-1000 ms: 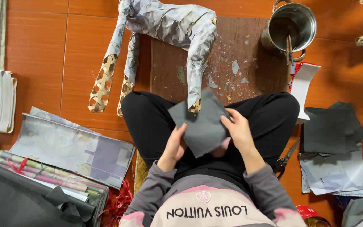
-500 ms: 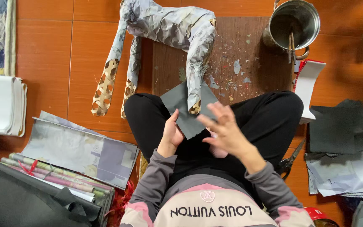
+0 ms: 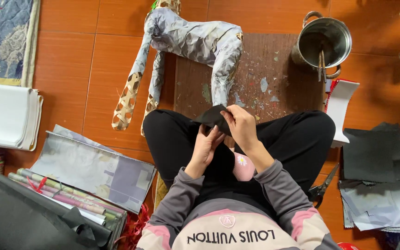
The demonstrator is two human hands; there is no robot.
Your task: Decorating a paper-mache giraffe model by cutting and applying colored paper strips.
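I sit cross-legged on the floor and hold a dark grey sheet of paper (image 3: 211, 116) over my lap. My left hand (image 3: 205, 147) grips its near side from below, and my right hand (image 3: 240, 126) pinches its upper edge; the sheet is bunched between them. Just beyond my hands a woven bamboo animal frame (image 3: 188, 44), mostly covered in grey paper, stands on a brown board (image 3: 278, 74), one hind leg close to the sheet. Its front legs (image 3: 128, 99) show bare weave.
A metal pot (image 3: 324, 42) with a brush stands at the board's far right corner. Dark and grey paper sheets (image 3: 378, 171) lie at my right, scissors (image 3: 322, 187) beside my right knee. At my left lie a magazine (image 3: 91, 169), paper rolls (image 3: 56, 192) and a white stack (image 3: 5, 115).
The flat sheet I held spread in both hands has been gathered and bunched up. My hands have closed together and moved forward toward the animal's leg.
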